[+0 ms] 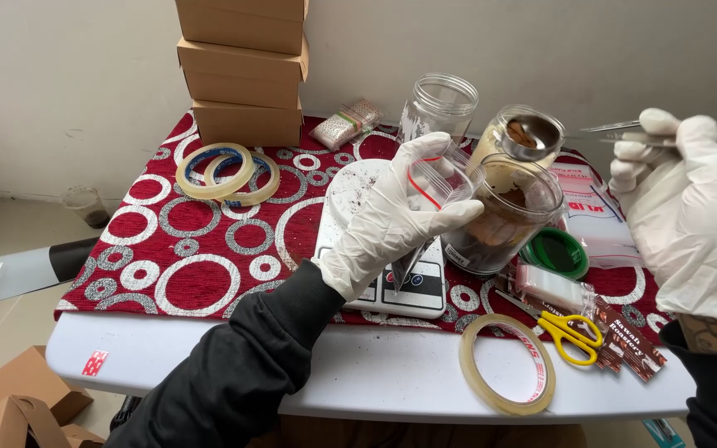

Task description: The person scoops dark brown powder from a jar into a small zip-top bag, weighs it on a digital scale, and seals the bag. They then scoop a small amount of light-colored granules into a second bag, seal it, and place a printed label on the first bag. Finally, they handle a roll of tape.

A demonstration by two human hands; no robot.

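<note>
At nine o'clock on the bench, two tape rolls lie on the red cloth, with stacked boxes behind them at eleven o'clock. Over the white scale at centre, the gloved left hand is closed on a small clear bag, pinched near its red-lined mouth. The bag is judged very light, limp and slippery against a glove; it is best gripped at the stiffer sealing strip, where the mouth can be kept spread. Just right of it stands an open jar of dark powder, rigid but likely to tip if knocked. Above the jar, at one o'clock, a loaded metal spoon is held level by its thin handle in the gloved right hand, fingers closed around it. At five o'clock lie a tape ring and yellow scissors.
</note>
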